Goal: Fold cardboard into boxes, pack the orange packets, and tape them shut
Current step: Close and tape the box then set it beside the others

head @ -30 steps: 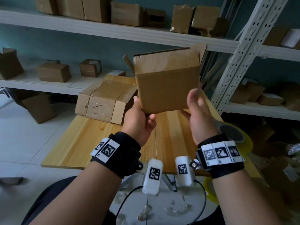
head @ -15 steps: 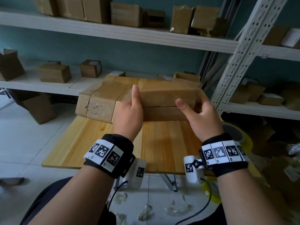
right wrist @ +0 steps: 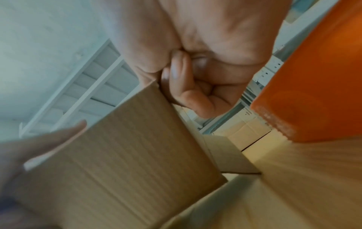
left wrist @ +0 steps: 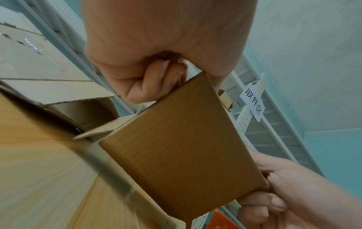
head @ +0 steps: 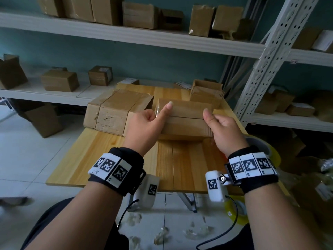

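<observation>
**Two hands hold a box on the table**

The left hand (head: 144,123) grips the left end of the cardboard box (head: 185,121), index finger stretched over its top, other fingers curled. The right hand (head: 222,127) holds the right end, thumb up; its fingers seem folded against the side, though that view is blurred. The box stands on the wooden table (head: 108,159). An orange packet (right wrist: 313,77) is near on the right. White shelves (head: 126,35) with boxes stand behind.
</observation>
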### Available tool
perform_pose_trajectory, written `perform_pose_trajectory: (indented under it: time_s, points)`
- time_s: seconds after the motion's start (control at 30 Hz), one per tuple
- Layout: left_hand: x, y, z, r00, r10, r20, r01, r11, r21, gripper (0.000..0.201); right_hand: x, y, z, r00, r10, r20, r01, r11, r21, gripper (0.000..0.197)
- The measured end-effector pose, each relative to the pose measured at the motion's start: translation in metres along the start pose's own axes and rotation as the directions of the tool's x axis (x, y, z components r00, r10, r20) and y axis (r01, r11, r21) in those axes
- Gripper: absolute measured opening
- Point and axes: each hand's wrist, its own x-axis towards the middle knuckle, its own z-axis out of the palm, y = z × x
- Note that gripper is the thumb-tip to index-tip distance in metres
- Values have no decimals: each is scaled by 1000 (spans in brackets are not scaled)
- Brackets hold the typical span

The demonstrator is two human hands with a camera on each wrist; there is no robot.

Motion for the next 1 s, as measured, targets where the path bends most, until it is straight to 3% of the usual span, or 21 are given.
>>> perform_pose_trajectory:
  time_s: [0.33,0.47,0.57,0.7,0.87,1.0]
  points:
    - [10,-6,-8,997,50,53,-60,978,198,68,-2,-4,3,1000,20,16,-22,988,156,91]
    - [13,-8,-9,994,27,103,-53,965,258,66,-3,-2,5,998,65,0,-64,991,115,63]
    - [13,-9,-6,991,44,127,-74,968,239,59,-3,-2,5,992,126,-12,-125,991,55,64]
    - [15,-13,-5,987,67,146,-99,969,225,66,-5,-5,6,982,187,-22,-188,980,-59,64]
    - [18,-13,-5,986,-71,154,38,979,202,76,-1,-4,10,981,192,-6,-192,979,-69,70]
    - [18,-15,-4,987,-38,156,-8,958,286,77,0,-4,13,985,171,-25,-172,981,-90,65]
